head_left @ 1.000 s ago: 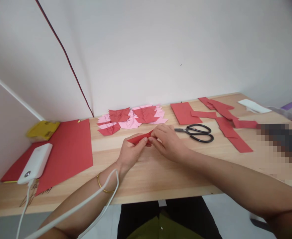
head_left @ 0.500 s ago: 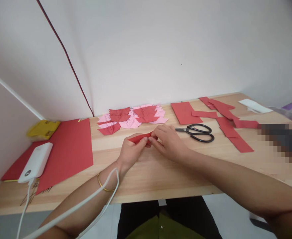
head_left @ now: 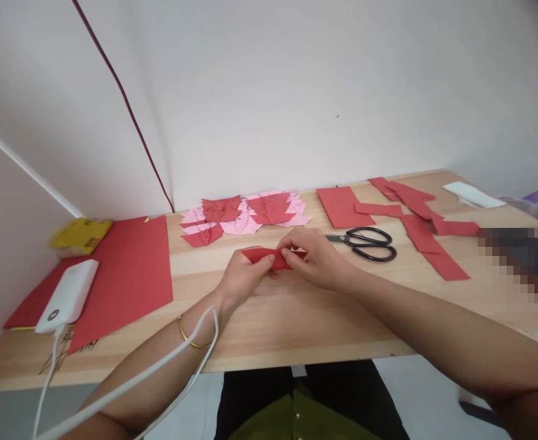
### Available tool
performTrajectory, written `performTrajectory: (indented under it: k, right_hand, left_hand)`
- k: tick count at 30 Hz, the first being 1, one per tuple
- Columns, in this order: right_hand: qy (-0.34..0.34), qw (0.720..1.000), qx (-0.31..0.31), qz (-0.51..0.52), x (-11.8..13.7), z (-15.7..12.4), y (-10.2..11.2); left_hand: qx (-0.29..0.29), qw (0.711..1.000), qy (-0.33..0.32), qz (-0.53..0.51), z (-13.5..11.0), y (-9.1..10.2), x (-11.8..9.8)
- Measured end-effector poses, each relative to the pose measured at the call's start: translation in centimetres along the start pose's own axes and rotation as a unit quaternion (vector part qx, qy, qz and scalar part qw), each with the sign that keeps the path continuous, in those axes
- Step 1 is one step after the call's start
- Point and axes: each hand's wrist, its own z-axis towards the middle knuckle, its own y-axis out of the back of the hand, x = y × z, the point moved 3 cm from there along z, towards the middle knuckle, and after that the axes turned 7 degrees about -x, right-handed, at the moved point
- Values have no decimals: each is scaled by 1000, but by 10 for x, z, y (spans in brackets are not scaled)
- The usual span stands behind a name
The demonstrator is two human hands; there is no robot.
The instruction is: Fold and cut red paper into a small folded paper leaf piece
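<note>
Between my hands, just above the table, is a small piece of folded red paper (head_left: 279,260). My left hand (head_left: 247,273) pinches its left part with the thumb on top. On its right part, the thumb and fingers of my right hand (head_left: 313,260) are closed; the paper's right end shows behind that thumb. Part of the paper is hidden by my fingers. Black-handled scissors (head_left: 370,244) lie just beyond my right hand, their blades partly covered by it. Behind my hands rest folded red paper pieces (head_left: 269,209) and pink ones (head_left: 241,225) in overlapping rows.
Large red sheets (head_left: 131,275) lie at the left, bearing a white power bank (head_left: 70,293) and a yellow packet (head_left: 82,236). Its white cable (head_left: 126,388) crosses over my left forearm. Red paper strips (head_left: 438,250) and a red rectangle (head_left: 342,206) lie at the right on the wooden table (head_left: 269,333).
More of the red paper shows between my hands, and its right end now appears behind my right thumb. My left hand has shifted slightly. The view has moved a little.
</note>
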Motion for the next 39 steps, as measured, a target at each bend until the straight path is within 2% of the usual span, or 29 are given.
performTrajectory:
  k: [7,10,14,19,26,32,39]
  right_hand:
    - [-66,995,43,61,-5,0,-4]
    - [-126,984,62,107,-8,-1,-6]
    - [-178,974,35,139,-10,-1,-5]
    - [-186,968,29,164,-10,-1,-7]
    - [-199,959,38,200,-13,-2,-11]
    - [-183,949,52,252,-9,-2,-12]
    - [-181,961,29,208,-13,-1,-12]
  left_hand:
    - [9,999,12,49,-3,-4,-7]
    - [31,999,37,-25,-2,-5,-1]
    - [52,988,80,-125,2,-4,12]
    - [39,987,90,-127,4,-5,13]
    - [2,996,70,-62,1,-5,3]
    - [32,987,112,-108,0,-9,8]
    - [22,995,88,-40,-2,-9,2]
